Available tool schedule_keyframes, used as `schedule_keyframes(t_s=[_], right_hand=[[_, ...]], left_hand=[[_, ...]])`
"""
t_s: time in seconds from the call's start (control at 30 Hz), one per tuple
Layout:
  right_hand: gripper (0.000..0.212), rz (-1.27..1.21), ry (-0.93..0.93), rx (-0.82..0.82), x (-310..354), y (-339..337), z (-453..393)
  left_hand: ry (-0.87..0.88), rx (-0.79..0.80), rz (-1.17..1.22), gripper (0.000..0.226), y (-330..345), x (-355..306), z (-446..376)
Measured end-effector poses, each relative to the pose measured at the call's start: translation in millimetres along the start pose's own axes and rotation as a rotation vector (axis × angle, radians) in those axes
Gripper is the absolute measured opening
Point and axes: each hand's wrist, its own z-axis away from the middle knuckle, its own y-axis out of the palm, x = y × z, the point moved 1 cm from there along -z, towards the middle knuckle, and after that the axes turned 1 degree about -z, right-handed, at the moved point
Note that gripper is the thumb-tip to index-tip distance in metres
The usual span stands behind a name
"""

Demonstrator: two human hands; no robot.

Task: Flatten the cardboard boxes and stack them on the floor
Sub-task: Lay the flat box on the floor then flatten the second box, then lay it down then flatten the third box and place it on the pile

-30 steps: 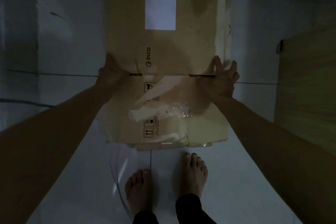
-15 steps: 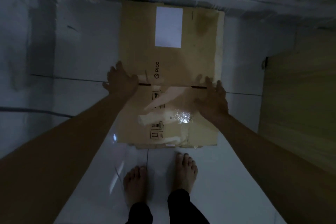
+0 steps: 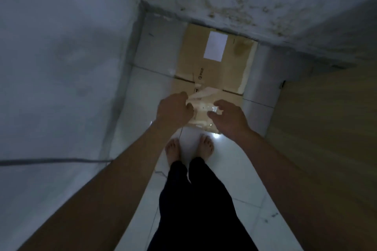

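Observation:
A flattened brown cardboard box [image 3: 191, 55] lies on the white tiled floor, its far edge against the back wall. It carries a white label [image 3: 215, 46] and torn tape near its near end. My left hand [image 3: 173, 109] hovers above the box's near left part with loosely curled fingers, holding nothing. My right hand [image 3: 229, 119] hovers above the near right part, fingers spread and empty. Neither hand touches the cardboard. Both hands hide part of its near end.
My bare feet [image 3: 173, 150] stand just short of the cardboard's near edge. A grey wall with a dark cable [image 3: 51, 162] runs along the left. A wooden panel [image 3: 326, 128] closes the right side. A stained wall [image 3: 224, 2] is at the back.
Both hands have lifted off the cardboard and drawn together above it. The view has risen and pulled back, and the cardboard now lies flat on the floor alone.

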Motion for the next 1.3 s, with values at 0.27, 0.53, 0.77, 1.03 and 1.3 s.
schedule_keyframes(t_s=[0.27,0.53,0.77,1.03,1.3], right_hand=[[0.042,0.034,-0.15,-0.092,44,-54,168],[0.041,0.081,-0.258,-0.283,-3,-93,335],[0.038,0.121,-0.245,-0.453,-80,-153,460],[0.036,0.108,-0.211,-0.535,-163,-246,525],[0.037,0.122,-0.192,-0.593,-279,-361,560]], left_hand=[[0.053,-0.175,0.066,0.056,-95,-45,162],[0.193,-0.292,0.015,0.033,-103,-126,297],[0.332,-0.266,-0.043,0.03,-98,-215,405],[0.56,-0.324,-0.191,0.027,-90,-355,444],[0.63,-0.347,-0.191,0.037,-26,-514,460]])
